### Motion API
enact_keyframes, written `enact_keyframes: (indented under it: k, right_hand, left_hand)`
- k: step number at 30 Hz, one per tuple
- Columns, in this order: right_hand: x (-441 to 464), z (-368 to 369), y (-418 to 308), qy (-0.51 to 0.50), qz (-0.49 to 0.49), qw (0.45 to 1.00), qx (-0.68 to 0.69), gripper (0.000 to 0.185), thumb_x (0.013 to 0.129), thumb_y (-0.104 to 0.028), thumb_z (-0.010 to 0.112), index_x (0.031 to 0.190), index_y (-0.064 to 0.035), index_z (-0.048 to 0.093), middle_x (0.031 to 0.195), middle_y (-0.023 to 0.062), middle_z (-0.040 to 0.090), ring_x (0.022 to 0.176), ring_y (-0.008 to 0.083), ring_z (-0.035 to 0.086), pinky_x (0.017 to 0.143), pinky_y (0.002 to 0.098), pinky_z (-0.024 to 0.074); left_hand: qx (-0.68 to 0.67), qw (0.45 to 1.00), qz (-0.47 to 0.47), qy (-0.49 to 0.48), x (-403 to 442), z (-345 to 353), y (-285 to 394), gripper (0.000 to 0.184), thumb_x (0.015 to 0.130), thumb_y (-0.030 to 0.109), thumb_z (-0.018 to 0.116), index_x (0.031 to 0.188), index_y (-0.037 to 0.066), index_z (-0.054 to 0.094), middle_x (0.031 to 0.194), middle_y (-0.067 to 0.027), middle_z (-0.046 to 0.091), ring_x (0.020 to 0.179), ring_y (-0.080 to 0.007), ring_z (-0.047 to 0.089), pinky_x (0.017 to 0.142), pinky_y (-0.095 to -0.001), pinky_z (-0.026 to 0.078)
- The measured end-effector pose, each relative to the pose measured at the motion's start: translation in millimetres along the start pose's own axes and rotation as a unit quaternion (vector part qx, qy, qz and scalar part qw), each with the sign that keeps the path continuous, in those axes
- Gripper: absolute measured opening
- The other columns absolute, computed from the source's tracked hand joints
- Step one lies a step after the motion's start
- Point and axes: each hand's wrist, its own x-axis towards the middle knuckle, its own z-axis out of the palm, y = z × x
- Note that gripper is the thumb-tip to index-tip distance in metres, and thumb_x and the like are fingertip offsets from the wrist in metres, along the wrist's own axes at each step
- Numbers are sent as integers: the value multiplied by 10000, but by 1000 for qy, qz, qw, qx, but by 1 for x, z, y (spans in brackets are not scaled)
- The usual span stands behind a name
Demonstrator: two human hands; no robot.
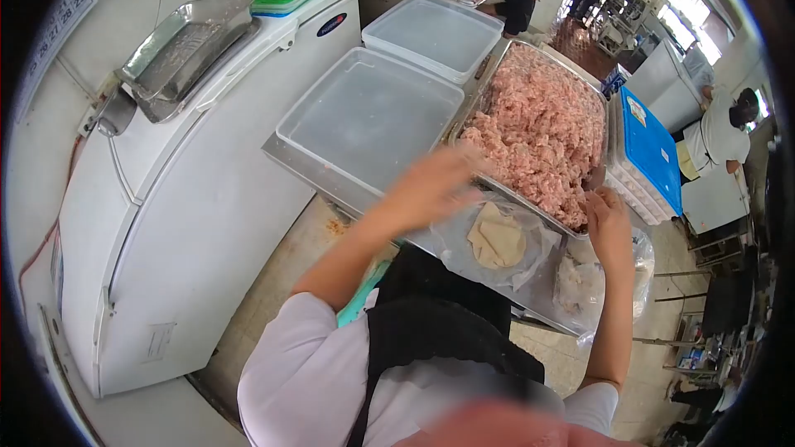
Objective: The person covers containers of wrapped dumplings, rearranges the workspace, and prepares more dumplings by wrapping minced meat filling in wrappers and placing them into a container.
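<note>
Pinkish minced meat (542, 128) heaps in a metal tray (538, 210) just beyond both grips. The right grip (609, 217) curls its fingers at the tray's near edge; I cannot tell what it holds. The blurred left grip (439, 185) hovers by the nearer left corner, its hold unclear. Between them, nearer the body, lies a pale round sheet (497, 238). Beyond the right grip, a blue lid (650, 145) carries an unreadable label; far left of the left grip, a freezer (240, 190) has an illegible oval badge (332, 25), and a wall calendar (54, 43) shows 22, 28, 29
</note>
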Motion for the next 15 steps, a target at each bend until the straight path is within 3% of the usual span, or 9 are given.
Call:
enact_keyframes:
  k: [4, 6, 7, 8, 9, 10, 12, 13, 15]
  right_hand:
    - [-4, -19, -10, 87, -44, 995, -17, 124, 821, -52, 647, 937, -12, 633, 1095, 156, 609, 982, 342, 566, 800, 433, 467]
    - [-7, -8, -4, 128, -25, 991, -8, 184, 821, -46, 655, 1001, -29, 622, 1129, 160, 596, 999, 346, 563, 810, 434, 468]
    - [-9, -5, -3, 148, -12, 989, -6, 217, 821, -43, 658, 1033, -37, 616, 1146, 162, 590, 1007, 348, 562, 815, 435, 469]
    - [-9, -4, -2, 166, -4, 986, -8, 253, 820, -43, 661, 1068, -47, 608, 1166, 164, 580, 1013, 346, 562, 827, 433, 468]
    - [-5, -5, 0, 184, 6, 983, -12, 290, 820, -43, 665, 1102, -58, 599, 1186, 166, 570, 1019, 345, 563, 839, 432, 467]
    - [-2, -6, 3, 202, 20, 979, -19, 327, 820, -43, 668, 1137, -68, 591, 1205, 168, 560, 1024, 344, 564, 851, 430, 466]
    - [4, -11, 10, 223, 52, 973, -11, 355, 823, -53, 669, 1166, -78, 581, 1236, 170, 542, 1035, 340, 564, 867, 427, 467]
    - [4, -14, 12, 236, 67, 970, -7, 369, 825, -58, 669, 1181, -83, 577, 1252, 172, 533, 1040, 338, 565, 875, 425, 468]
    - [5, -22, 8, 249, 98, 963, -30, 365, 828, -62, 669, 1180, -81, 578, 1249, 169, 534, 1037, 336, 566, 870, 423, 472]
  left_hand:
    - [177, 919, -136, 325, -46, -146, -41, 328, 817, 47, 663, 1140, 85, 626, 1176, -96, 612, 1124, -248, 563, 939, -384, 457]
    - [282, 845, -40, 453, -100, -240, -111, 290, 882, 28, 605, 1170, 62, 606, 1209, -99, 604, 1111, -211, 565, 917, -359, 459]
    - [-82, 816, -10, 572, -141, -304, -159, 295, 900, 55, 596, 1192, 20, 581, 1215, -120, 598, 1115, -225, 561, 912, -352, 458]
    - [355, 774, -66, 519, -154, -352, -156, 306, 933, 134, 582, 1207, -1, 570, 1228, -136, 584, 1119, -242, 553, 919, -362, 457]
    - [471, 699, -137, 520, -175, -395, -164, 380, 928, 244, 614, 1218, 1, 572, 1244, -138, 573, 1117, -257, 546, 949, -380, 444]
    - [382, 700, -177, 576, -197, -435, -180, 483, 889, 317, 666, 1240, 0, 566, 1264, -159, 558, 1144, -287, 530, 963, -405, 440]
    - [569, 589, -209, 534, -266, -514, -229, 656, 840, 446, 687, 1257, -40, 548, 1230, -233, 582, 1132, -374, 555, 974, -440, 443]
    - [537, 601, -236, 542, -291, -541, -242, 718, 828, 526, 662, 1245, -48, 555, 1204, -243, 598, 1094, -397, 575, 973, -450, 444]
    - [609, 522, -363, 474, -307, -551, -241, 770, 802, 518, 685, 1256, -84, 529, 1206, -281, 584, 1150, -383, 556, 967, -437, 459]
